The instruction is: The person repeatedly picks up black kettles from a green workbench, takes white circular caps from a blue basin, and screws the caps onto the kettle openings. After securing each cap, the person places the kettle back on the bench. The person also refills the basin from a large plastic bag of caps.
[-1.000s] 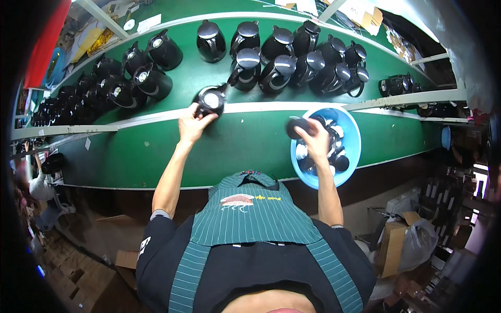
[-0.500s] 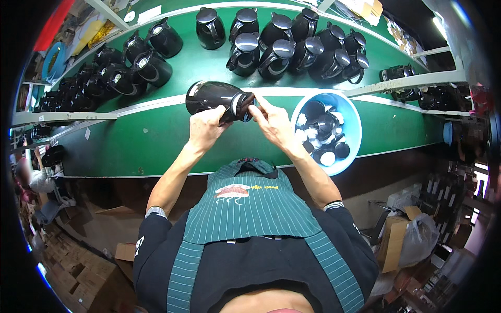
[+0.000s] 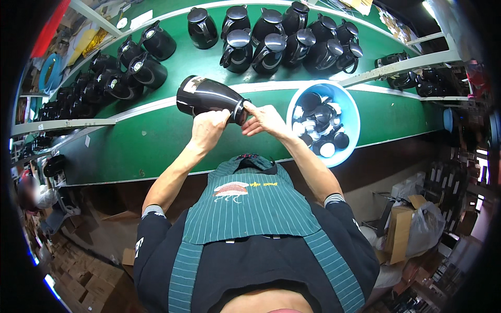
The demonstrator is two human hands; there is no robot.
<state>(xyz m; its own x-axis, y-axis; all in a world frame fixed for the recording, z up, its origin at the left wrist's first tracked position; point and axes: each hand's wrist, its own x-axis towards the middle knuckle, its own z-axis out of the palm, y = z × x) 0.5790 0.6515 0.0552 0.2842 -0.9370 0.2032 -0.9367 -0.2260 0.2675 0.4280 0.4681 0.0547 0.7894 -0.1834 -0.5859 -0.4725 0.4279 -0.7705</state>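
A glossy black jug (image 3: 211, 95) lies tilted on its side in front of me, its base toward the upper left and its neck toward the right. My left hand (image 3: 207, 129) is closed round the handle side of the jug, below its body; the handle itself is mostly hidden by the fingers. At the jug's mouth, my right hand (image 3: 267, 121) touches the rim with its upper fingers, while the other fingers are stretched out and apart. To the right of that hand stands a light blue bucket (image 3: 354, 122) with black and white rounded parts (image 3: 323, 113) in it.
Several black lidded jugs (image 3: 237, 49) stand on the green table (image 3: 172, 143) beyond a white strip. More jugs (image 3: 148, 70), without lids, crowd the far left. Metal frame bars (image 3: 399, 72) cross both sides. Cardboard boxes (image 3: 399, 235) sit at the lower right. Another person (image 3: 44, 197) is at far left.
The dark piece at the jug's mouth no longer shows there. My right hand's fingers have spread from a pinch, and the jug tilts more, its base higher.
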